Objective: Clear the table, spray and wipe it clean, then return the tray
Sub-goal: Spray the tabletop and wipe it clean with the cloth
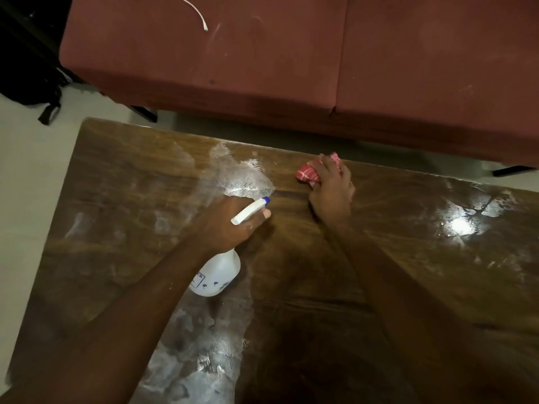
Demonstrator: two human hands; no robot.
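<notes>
"Wood, dark and glossy: that was the worktop (408, 287), streaked with whitish smears and carrying a wet patch (242, 176) near its far edge. No tray showed anywhere in view."

"And the hands?"

"The right hand (332, 188) pressed a bunched red checked cloth (306, 173) down at the far edge, just right of the wet patch, its grip curled over the fabric. The left hand (230, 225) had its grip closed round the neck of a white spray bottle (217, 275), with the blue-tipped nozzle (250, 211) pointing toward the far edge, near the wet patch."

"What lay around them?"

"A red-brown sofa (262, 53) beyond the far edge with a white cord (195, 10) on it, and a black bag (26, 68) on the pale floor (29, 156) at the left."

"So what could have gone wrong?"

"I judged the wiping to be partway done, with smears left on the near and left parts. The cloth sat so close to the edge that a hard stroke outward could have pushed liquid over onto the floor. A squeeze aimed that way could have misted the sofa. A wet palm might have let the bottle slip, and the smears might have dried into streaks."
</notes>
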